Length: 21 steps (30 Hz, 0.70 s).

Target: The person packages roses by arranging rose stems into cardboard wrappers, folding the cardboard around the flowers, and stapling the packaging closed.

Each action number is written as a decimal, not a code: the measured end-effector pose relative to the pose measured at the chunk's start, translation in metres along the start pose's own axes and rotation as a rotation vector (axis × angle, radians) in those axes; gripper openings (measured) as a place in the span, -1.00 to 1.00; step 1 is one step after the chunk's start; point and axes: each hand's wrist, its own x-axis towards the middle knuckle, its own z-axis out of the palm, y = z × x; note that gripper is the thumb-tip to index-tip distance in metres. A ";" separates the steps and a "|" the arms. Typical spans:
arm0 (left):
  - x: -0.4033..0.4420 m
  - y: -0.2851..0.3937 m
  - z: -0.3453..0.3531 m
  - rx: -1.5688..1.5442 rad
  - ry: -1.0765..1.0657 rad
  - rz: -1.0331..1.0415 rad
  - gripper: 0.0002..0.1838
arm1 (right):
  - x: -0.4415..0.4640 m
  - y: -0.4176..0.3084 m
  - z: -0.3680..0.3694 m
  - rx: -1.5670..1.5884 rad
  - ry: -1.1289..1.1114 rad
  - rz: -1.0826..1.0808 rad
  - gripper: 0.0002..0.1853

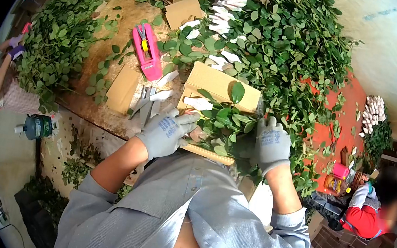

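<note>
From afar, I watch a leafy bunch point(227, 120) lying in open card point(210, 80), seemingly mid-packing: left hand point(167, 128) half curled at one end, right hand point(273, 141) loosely open at the other, grips unclear. Next likely calls for tucking the bunch in.

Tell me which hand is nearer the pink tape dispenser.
Left. The left hand is below and slightly right of the pink tape dispenser in the view; the right hand is much farther right, beside the leafy stems.
</note>
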 end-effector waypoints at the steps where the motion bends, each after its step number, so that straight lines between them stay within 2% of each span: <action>1: 0.000 0.000 0.000 -0.045 -0.017 -0.027 -0.43 | -0.004 -0.006 -0.010 0.018 0.091 -0.028 -0.71; 4: 0.000 -0.001 0.002 0.003 -0.055 -0.025 -0.42 | 0.010 -0.033 -0.021 0.167 0.291 -0.193 -0.76; 7: 0.000 -0.001 0.000 0.029 -0.062 -0.012 -0.42 | 0.044 -0.063 -0.017 0.190 0.288 -0.272 -0.76; 9: 0.001 0.002 -0.003 -0.010 -0.092 -0.046 -0.42 | 0.067 -0.076 0.001 0.196 0.212 -0.403 -0.78; 11: 0.001 0.002 -0.004 -0.053 -0.122 -0.080 -0.42 | 0.080 -0.078 0.014 0.198 0.172 -0.442 -0.77; 13: 0.000 0.002 -0.003 -0.003 -0.055 -0.040 -0.42 | 0.083 -0.077 0.020 0.208 0.139 -0.490 -0.74; 17: 0.000 0.001 -0.003 -0.028 -0.060 -0.055 -0.44 | 0.084 -0.076 0.025 0.272 0.138 -0.515 -0.71; 19: 0.005 -0.009 -0.001 -0.116 0.107 0.045 -0.50 | 0.086 -0.075 0.025 0.324 0.103 -0.498 -0.67; 21: 0.017 -0.014 -0.013 -0.010 0.158 -0.009 -0.54 | 0.086 -0.075 0.029 0.345 0.102 -0.488 -0.65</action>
